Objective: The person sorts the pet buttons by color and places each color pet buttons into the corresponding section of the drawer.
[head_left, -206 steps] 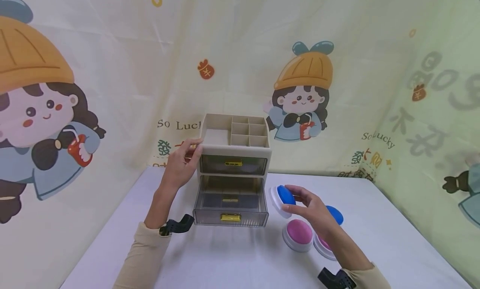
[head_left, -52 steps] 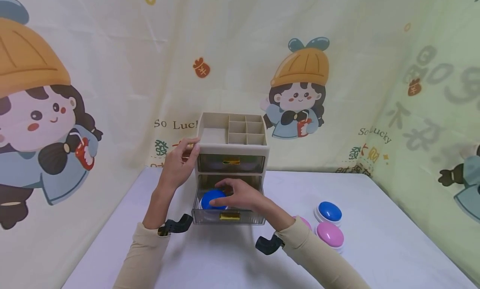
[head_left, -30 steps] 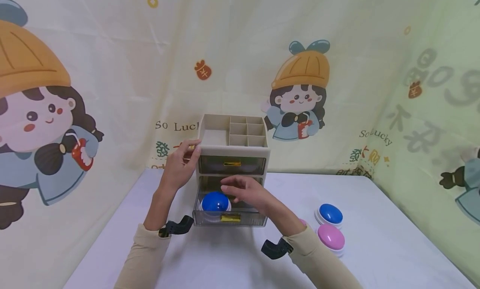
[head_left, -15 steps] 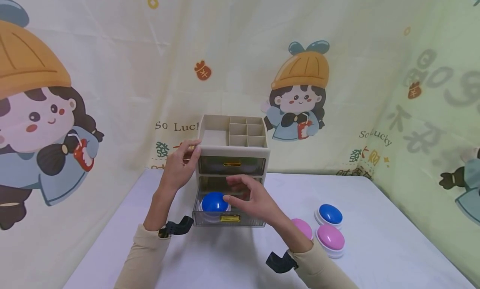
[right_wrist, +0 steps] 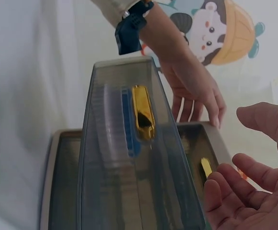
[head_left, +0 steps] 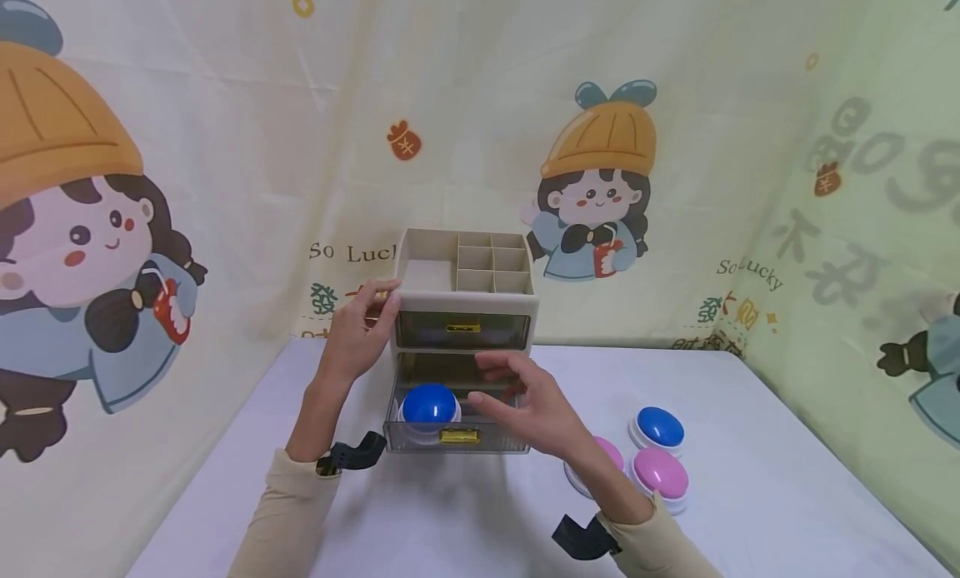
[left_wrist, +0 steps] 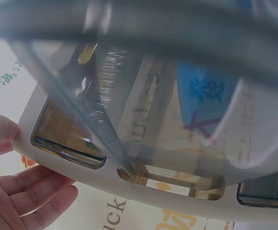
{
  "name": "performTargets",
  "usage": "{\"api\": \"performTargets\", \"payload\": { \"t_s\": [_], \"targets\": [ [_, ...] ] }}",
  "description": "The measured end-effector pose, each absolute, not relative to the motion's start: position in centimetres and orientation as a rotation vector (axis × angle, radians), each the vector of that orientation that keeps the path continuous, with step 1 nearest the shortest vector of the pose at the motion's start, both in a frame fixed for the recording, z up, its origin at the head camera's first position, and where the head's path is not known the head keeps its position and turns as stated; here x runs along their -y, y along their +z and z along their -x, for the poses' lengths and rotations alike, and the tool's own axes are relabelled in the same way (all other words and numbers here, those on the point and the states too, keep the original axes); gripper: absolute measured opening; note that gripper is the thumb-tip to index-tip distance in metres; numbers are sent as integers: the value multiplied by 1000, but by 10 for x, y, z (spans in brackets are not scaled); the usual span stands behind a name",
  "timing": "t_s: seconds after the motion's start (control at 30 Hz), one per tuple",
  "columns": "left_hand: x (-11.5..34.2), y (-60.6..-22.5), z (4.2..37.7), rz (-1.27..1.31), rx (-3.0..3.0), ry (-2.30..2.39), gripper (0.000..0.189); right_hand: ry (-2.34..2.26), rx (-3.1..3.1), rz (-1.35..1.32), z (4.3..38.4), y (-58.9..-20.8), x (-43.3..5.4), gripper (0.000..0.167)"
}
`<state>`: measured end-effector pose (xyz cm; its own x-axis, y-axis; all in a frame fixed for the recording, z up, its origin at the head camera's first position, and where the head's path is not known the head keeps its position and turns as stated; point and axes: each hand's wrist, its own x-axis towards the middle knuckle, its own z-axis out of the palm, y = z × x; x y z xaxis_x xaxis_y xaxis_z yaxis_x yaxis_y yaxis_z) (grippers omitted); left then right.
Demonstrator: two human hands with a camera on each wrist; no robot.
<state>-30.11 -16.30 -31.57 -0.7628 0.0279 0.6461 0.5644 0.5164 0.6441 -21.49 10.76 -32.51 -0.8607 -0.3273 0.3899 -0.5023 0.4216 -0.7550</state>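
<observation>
A cream drawer organizer stands on the table, its top drawer closed and a clear lower drawer pulled out. Inside that drawer, at its left, sits a dome-shaped push button, blue on a white base. My left hand grips the organizer's upper left front corner, thumb in front and fingers along the side; the right wrist view also shows this hand. Over the drawer's right part hovers my right hand, fingers spread and holding nothing. The right wrist view shows its bare fingers.
Right of the organizer lie another blue push button and a pink one. A second pink button is partly hidden behind my right forearm. Top compartments line the organizer. A printed curtain hangs behind the white table.
My right hand carried the blue push button from the table into the open drawer, let it go and drew back rightward. My left hand has stayed on the organizer's corner.
</observation>
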Motion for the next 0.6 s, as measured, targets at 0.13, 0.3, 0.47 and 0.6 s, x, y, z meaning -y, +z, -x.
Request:
{"api": "performTargets", "payload": {
  "t_s": [0.13, 0.3, 0.47, 0.6],
  "targets": [
    [163, -316, 301, 476, 2181, -1225, 43, 1416, 2479, -670, 213, -325, -117, 55],
    [163, -317, 302, 475, 2185, -1226, 43, 1378, 2474, -598, 213, -326, -128, 56],
    [163, -318, 304, 474, 2182, -1229, 43, 1350, 2466, -563, 214, -326, -137, 56],
    [163, -319, 305, 477, 2178, -1226, 43, 1355, 2444, -565, 214, -326, -145, 57]
  ]
}}
